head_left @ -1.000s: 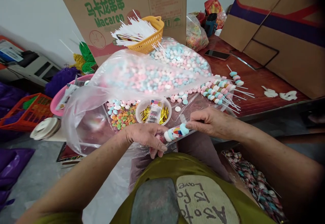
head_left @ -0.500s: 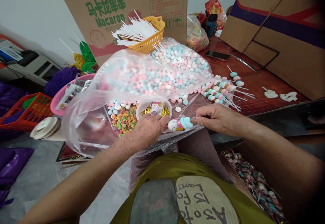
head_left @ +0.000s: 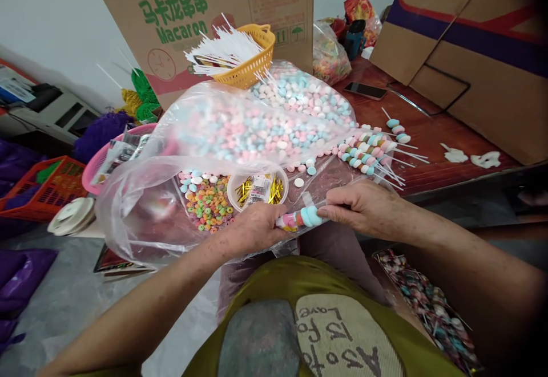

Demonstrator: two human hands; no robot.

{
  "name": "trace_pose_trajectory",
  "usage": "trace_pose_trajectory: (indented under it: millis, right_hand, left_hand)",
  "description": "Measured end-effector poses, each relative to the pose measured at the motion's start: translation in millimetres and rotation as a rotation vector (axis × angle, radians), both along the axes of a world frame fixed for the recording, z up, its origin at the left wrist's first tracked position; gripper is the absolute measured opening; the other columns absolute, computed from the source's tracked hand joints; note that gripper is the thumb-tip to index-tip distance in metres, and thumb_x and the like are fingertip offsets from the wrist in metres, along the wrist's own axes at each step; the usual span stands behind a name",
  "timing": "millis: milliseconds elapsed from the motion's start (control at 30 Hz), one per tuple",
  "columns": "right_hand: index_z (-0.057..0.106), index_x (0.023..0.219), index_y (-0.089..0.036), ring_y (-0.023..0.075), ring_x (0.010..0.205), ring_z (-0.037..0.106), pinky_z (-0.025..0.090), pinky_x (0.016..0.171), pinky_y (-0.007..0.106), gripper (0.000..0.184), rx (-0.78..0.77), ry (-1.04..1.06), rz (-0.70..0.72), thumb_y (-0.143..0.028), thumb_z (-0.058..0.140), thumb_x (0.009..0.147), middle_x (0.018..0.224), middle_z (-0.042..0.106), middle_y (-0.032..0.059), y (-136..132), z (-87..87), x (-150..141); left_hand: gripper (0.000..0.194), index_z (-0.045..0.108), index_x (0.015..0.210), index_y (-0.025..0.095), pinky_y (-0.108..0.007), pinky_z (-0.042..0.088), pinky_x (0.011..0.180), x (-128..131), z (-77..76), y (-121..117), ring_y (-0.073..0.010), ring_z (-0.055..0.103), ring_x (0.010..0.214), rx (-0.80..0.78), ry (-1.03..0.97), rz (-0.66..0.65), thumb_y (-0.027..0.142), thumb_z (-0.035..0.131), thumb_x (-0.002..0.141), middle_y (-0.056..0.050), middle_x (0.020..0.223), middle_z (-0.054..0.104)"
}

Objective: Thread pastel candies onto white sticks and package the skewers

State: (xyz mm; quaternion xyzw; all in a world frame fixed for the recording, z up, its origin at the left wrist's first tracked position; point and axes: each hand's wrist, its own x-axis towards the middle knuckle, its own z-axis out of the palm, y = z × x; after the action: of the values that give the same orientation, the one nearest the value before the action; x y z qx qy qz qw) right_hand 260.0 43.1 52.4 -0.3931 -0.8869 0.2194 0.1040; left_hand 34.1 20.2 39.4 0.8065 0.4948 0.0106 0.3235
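Between my hands, just in front of the table edge, lies a marshmallow skewer (head_left: pixel 309 216) with blue pieces at its right end and a printed clear wrapper around it. My left hand (head_left: pixel 257 226) closes around its left end, with the fingertips partly hidden. At the other end, my right hand (head_left: pixel 359 209) pinches it between thumb and bent fingers. Just beyond my left hand stands a white bowl (head_left: pixel 286 186) of gold twist ties (head_left: pixel 276 190) and a printed packet (head_left: pixel 259 187). Bare marshmallow skewers (head_left: pixel 366 151) are piled beyond my right hand, sticks pointing right.
A large clear bag of pastel marshmallows (head_left: pixel 299 100) covers the table's middle. Colourful cereal rings (head_left: pixel 209 206) lie left of the bowl. A yellow basket (head_left: pixel 248 72) holds white sticks. Cardboard boxes (head_left: pixel 462 80) stand behind and right. Wrapped skewers (head_left: pixel 428 303) fill a box below right.
My left hand rose from under the skewer to beside the bowl, then came back down onto the skewer's left end. My right hand kept its pinch, shifting slightly right and back.
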Motion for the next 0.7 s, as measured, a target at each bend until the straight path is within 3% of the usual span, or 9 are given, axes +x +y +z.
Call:
trace_pose_trajectory:
  millis: [167,533,700]
  right_hand:
    - [0.043,0.055,-0.017,0.0077,0.047,0.031,0.017,0.049,0.024,0.037,-0.011,0.035,0.016,-0.039,0.043,0.084,0.049,0.037,-0.0037,0.1,0.1,-5.6]
    - [0.054,0.062,-0.017,0.0105,0.051,0.034,0.016,0.051,0.026,0.035,0.118,-0.058,0.083,-0.035,0.039,0.088,0.053,0.047,-0.0002,-7.4,-9.0,-19.1]
    - [0.059,0.065,-0.016,0.0099,0.050,0.035,0.017,0.051,0.025,0.029,-0.014,-0.041,0.085,-0.028,0.042,0.085,0.053,0.050,-0.0006,-4.9,-15.9,-32.3]
  left_hand:
    - [0.028,0.056,0.074,0.017,-0.020,0.029,0.053,8.7,2.8,0.4,-0.0101,0.044,0.060,-0.074,-0.098,0.063,0.042,0.068,0.068,0.006,0.060,0.050]
    - [0.040,0.056,0.068,0.015,-0.021,0.032,0.051,18.7,-4.3,7.8,-0.0095,0.043,0.057,-0.170,-0.173,0.093,0.050,0.073,0.058,0.006,0.057,0.047]
    - [0.040,0.061,0.094,0.018,-0.022,0.042,0.067,22.2,-12.6,11.2,-0.0153,0.057,0.078,-0.207,-0.307,-0.037,0.043,0.072,0.064,0.002,0.080,0.063]
